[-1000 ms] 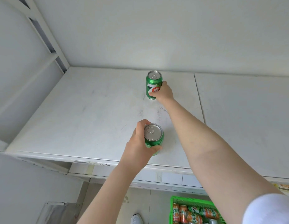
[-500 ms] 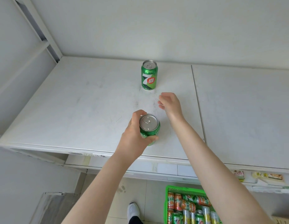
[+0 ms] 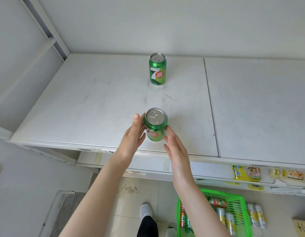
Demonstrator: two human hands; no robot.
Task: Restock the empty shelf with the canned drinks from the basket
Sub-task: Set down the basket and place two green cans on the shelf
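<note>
Two green soda cans stand on the white shelf [image 3: 90,103]. The far can [image 3: 157,69] is upright near the back wall, untouched. The near can [image 3: 156,125] sits close to the front edge, between my hands. My left hand [image 3: 132,141] lies against its left side with the fingers stretched along it. My right hand [image 3: 176,147] is on the other side, fingers apart, only the fingertips touching the can. On the floor below right, the green basket [image 3: 240,204] holds several more cans [image 3: 217,202].
A seam splits the shelf into two panels, and the right panel [image 3: 261,108] is bare. Yellow snack packs [image 3: 247,173] lie on the lower shelf at right. Two cans [image 3: 256,214] stand beside the basket. My shoe [image 3: 145,211] is by its left side.
My right hand let go of the far can and drew back to the near can's right side. The left hand's grip on the near can has loosened, fingers straighter.
</note>
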